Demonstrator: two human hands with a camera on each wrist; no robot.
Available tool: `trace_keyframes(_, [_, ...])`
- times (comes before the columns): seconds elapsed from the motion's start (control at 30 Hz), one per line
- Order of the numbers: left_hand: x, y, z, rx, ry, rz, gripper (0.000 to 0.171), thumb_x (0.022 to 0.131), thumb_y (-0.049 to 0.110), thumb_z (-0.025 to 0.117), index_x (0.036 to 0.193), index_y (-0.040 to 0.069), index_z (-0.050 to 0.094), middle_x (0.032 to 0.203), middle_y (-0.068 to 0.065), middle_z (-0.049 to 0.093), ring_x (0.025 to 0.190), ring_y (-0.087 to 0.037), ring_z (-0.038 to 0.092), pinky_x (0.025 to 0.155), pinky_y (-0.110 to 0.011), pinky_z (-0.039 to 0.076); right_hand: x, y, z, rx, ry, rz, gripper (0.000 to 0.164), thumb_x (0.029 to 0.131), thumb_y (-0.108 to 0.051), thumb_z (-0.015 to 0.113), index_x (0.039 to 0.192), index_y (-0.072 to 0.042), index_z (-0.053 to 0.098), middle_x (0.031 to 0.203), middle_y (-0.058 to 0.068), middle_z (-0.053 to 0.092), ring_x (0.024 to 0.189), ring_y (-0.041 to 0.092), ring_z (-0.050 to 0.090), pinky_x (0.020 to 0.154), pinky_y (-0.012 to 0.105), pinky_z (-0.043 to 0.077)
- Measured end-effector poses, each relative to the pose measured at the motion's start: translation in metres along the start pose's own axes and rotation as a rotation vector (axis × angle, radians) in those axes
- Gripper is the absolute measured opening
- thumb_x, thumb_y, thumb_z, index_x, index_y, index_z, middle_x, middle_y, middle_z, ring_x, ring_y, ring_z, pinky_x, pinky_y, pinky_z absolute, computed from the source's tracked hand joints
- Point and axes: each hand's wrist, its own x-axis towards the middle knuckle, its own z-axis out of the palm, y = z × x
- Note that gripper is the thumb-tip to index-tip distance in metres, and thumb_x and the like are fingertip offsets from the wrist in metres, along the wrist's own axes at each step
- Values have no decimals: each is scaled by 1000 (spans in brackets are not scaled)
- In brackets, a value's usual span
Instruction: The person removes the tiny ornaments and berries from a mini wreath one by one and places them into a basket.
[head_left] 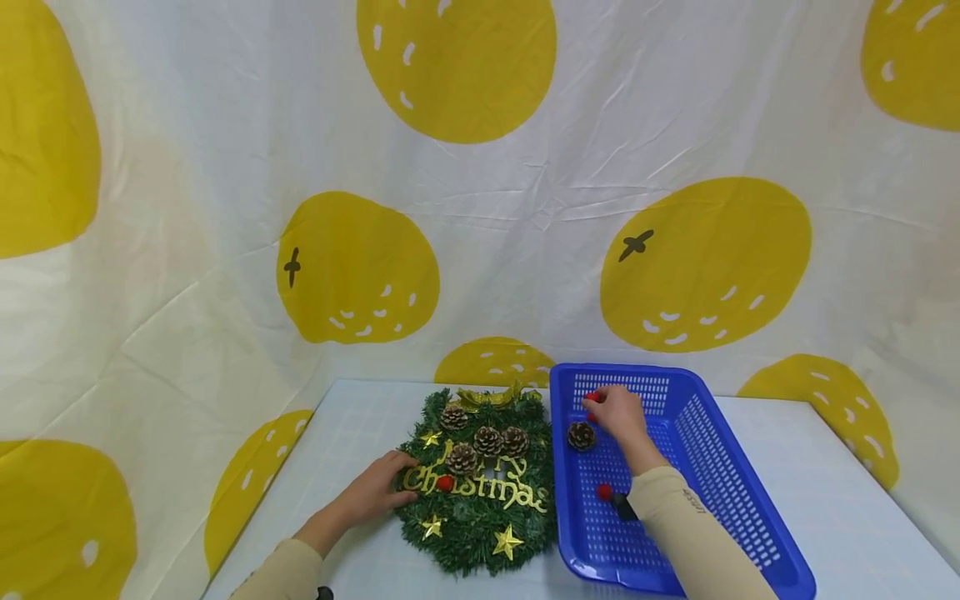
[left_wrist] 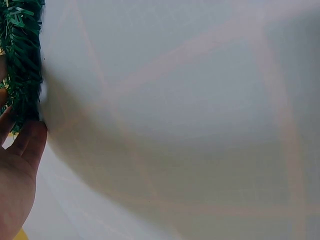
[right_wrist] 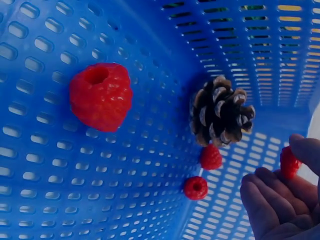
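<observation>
Right hand (head_left: 617, 410) pinches one red berry (right_wrist: 289, 163) over the blue basket (head_left: 558, 467), left hand (head_left: 375, 490) rests, fingers relaxed, against the wreath (head_left: 465, 533), and, I judge, too slack a pinch could drop the berry.

- Right sleeve (head_left: 701, 529): beige, long, smooth and fairly close-fitting, ending in a plain cuff at the wrist.
- Dark marking (head_left: 693, 501) like printed lettering near that cuff, too small to read.
- Small black piece (head_left: 624, 507) jutting from beside the right cuff.
- Left sleeve (head_left: 285, 573): the same beige, partly cut off by the frame.
- Another black piece (head_left: 325, 592), rounded, beside the left sleeve.
- Both hands bare.
</observation>
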Motion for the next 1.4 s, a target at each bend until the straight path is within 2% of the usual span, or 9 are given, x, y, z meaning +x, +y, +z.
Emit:
trace_keyframes(0.13, [0,0,0,0,6,5,51,91,31,71,129,1,55,125,-12,54,115,-33,55,95,-52,47,0,-1,1,-16,-10,-18,29,91,-23,69,103,3,72,84,12,69,73,26,61,65,42,51])
trace_keyframes(0.37, [-1,2,-1,-2,1,11,50,91,30,70,129,1,55,125,-12,55,115,-33,55,94,-52,47,-3,-5,0,-15,-14,-33,43,92,-25,68,120,8,65,116,25,65,107,42,60,90,53,50])
trace_keyframes(0.5, [-2,2,-1,-5,4,7,49,91,29,71,129,1,55,125,-12,55,115,-33,55,94,-52,47,-5,-14,-4,12,5,-75,48,93,-26,66,125,9,61,122,27,62,109,43,59,92,54,49])
trace_keyframes(0.8, [0,1,-1,-8,6,5,50,91,29,71,129,1,56,125,-13,55,114,-33,55,95,-52,47,-22,-63,-10,112,2,-176,55,95,-29,64,136,6,53,130,26,58,115,41,56,94,54,48])
trace_keyframes(0.97, [0,1,0,-11,7,2,49,90,28,72,128,1,56,124,-13,55,113,-32,56,94,-52,48,-35,-89,-5,140,-1,-221,55,96,-32,64,137,3,53,130,22,59,111,37,60,92,53,49])
trace_keyframes(1.13, [0,1,-1,-6,9,5,49,90,28,72,128,0,56,123,-12,55,113,-32,56,94,-51,48,-48,-112,0,197,-13,-257,55,94,-31,66,138,0,53,134,18,58,119,37,56,94,53,48])
trace_keyframes(1.17, [0,2,-2,-7,9,6,49,90,28,72,128,0,56,123,-12,55,113,-32,56,94,-51,48,-51,-116,1,200,-10,-265,55,94,-31,67,138,-1,53,134,18,58,118,36,57,94,52,49])
trace_keyframes(1.27, [-1,3,-2,-10,7,11,49,90,27,72,128,0,55,123,-13,55,112,-33,56,93,-51,48,-59,-128,4,203,-20,-278,56,93,-31,68,140,-3,52,135,17,57,88,28,67,83,47,53])
trace_keyframes(1.4, [-1,3,-1,-11,8,11,49,91,27,72,128,1,56,124,-13,55,113,-33,56,94,-52,48,-68,-141,10,194,-47,-307,59,93,-32,68,142,-4,50,136,16,57,58,22,59,68,41,51])
